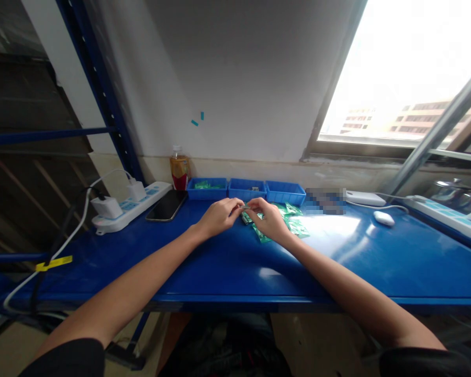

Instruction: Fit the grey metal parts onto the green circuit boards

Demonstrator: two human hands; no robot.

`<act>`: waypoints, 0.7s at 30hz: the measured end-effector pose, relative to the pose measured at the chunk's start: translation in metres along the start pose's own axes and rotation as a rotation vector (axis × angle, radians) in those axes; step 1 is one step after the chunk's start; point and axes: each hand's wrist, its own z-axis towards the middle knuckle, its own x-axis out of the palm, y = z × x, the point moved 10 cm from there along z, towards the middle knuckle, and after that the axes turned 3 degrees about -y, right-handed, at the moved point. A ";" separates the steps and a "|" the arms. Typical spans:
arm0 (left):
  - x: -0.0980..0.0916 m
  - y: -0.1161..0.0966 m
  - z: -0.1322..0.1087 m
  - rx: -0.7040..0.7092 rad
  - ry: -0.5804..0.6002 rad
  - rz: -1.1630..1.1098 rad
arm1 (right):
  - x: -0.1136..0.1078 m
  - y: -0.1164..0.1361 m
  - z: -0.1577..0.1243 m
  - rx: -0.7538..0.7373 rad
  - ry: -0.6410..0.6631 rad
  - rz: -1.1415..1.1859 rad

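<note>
Over the middle of the blue table (227, 267), my left hand (219, 215) and my right hand (267, 217) meet fingertip to fingertip. Both pinch a small, thin, light-coloured piece (244, 207) between them; its kind is too small to make out. Under and behind my right hand lie several green packets (296, 226), partly covered by it. Just behind my hands stand three blue bins in a row. Green packets lie in the left bin (208, 195), a few small metallic pieces are in the middle bin (246, 195), and the right bin (286, 198) shows its blue inside.
To the left are a black phone (167, 205), a white power strip (149, 201) with plugged chargers, and a drink bottle (179, 168). On the right lie a white earbud case (383, 218), a white power bank (363, 198) with a cable, and another power strip (451, 214).
</note>
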 end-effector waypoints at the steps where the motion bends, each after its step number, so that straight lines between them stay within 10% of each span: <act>1: -0.001 0.001 0.000 -0.003 -0.007 -0.001 | -0.001 0.000 0.000 -0.005 -0.009 0.010; 21: 0.011 0.002 -0.002 -0.033 0.006 -0.104 | -0.010 -0.004 0.000 0.037 -0.123 0.067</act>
